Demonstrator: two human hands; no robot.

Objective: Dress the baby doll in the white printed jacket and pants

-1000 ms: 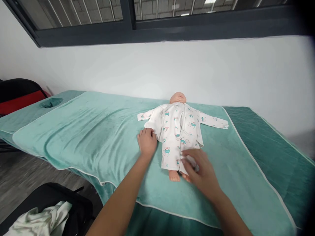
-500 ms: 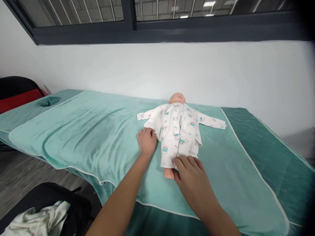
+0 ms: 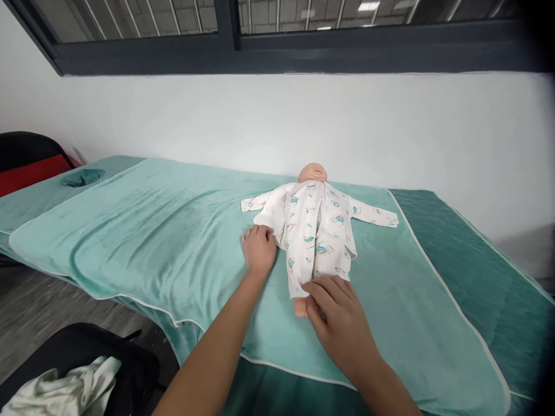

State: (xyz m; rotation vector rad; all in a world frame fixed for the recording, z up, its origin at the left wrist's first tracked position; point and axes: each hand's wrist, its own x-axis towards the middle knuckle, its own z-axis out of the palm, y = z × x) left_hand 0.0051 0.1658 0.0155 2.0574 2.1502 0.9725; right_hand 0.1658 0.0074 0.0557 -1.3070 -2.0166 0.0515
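A baby doll (image 3: 313, 172) lies on its back on a light green sheet, head toward the wall and arms spread. It wears a white printed jacket (image 3: 340, 211) and matching trousers (image 3: 299, 254). My right hand (image 3: 336, 312) pinches the cuff of the trouser leg on the left side of the view, where a bare foot (image 3: 300, 307) sticks out. The other foot is hidden behind this hand. Resting on the sheet, my left hand (image 3: 259, 248) lies beside the doll with its fingertips at the jacket's edge, its fingers slightly bent.
The light green sheet (image 3: 151, 231) covers most of a darker green padded bed (image 3: 477, 277) with a face hole (image 3: 82, 177). Behind it stand a white wall (image 3: 195, 121) and a dark window frame (image 3: 151, 56). A crumpled cloth (image 3: 73, 387) lies on a black chair (image 3: 130, 358) at lower left.
The trouser leg and the foot below it have shifted slightly right, toward the other leg, with my right hand at the cuff. My left hand has stayed in place.
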